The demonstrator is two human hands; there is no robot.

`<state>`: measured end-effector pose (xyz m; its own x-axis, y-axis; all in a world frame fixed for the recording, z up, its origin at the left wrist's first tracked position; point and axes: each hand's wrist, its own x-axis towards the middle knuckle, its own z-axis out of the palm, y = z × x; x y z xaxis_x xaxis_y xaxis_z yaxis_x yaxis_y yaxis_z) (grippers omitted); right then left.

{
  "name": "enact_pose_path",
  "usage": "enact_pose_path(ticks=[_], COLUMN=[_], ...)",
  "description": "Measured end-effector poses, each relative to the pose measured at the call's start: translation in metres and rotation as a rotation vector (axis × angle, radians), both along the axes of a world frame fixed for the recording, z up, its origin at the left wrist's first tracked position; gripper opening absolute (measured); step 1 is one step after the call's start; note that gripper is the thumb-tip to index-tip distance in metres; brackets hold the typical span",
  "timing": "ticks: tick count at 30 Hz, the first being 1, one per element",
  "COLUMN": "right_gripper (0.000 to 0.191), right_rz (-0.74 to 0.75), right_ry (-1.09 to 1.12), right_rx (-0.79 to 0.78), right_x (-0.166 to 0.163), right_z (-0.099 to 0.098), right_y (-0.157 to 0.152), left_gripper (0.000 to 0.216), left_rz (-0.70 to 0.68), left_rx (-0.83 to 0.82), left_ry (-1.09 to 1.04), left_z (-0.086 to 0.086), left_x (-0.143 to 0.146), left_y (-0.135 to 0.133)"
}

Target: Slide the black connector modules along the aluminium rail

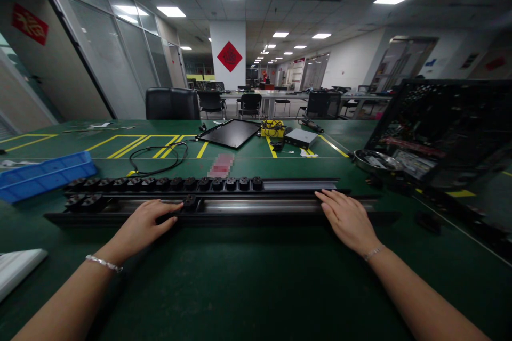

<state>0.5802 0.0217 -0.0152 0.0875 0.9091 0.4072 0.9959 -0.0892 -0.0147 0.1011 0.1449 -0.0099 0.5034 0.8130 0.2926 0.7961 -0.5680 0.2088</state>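
Note:
Two long black rails lie side by side across the green table. The near rail has a bare metallic channel and a few black socket-like blocks at its left. My left hand rests over this rail, its outstretched index fingertip touching a single black block seated in the channel. Farther left sit more black blocks. My right hand lies with fingers extended on the right part of the rails. A row of several similar blocks fills the left and middle of the far rail.
A blue bin stands at left, near a white object. Behind the rails are a black cable, a dark flat panel, a yellow box and a grey box. A metal bowl and a black open case occupy the right.

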Motion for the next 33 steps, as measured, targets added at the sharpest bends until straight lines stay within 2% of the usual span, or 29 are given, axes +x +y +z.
enact_pose_path(ticks=[17, 33], right_gripper=[0.046, 0.045], right_rz=[0.004, 0.004], right_ry=[0.002, -0.008], right_rx=[0.009, 0.007], right_x=[0.0009, 0.001], right_z=[-0.0012, -0.0007], right_y=[-0.0002, 0.0003], left_gripper=[0.049, 0.047], left_rz=[-0.014, -0.024], left_rx=[-0.042, -0.011], left_ry=[0.028, 0.029], left_z=[0.0004, 0.0004], left_x=[-0.0005, 0.0003], left_y=[0.0006, 0.0005])
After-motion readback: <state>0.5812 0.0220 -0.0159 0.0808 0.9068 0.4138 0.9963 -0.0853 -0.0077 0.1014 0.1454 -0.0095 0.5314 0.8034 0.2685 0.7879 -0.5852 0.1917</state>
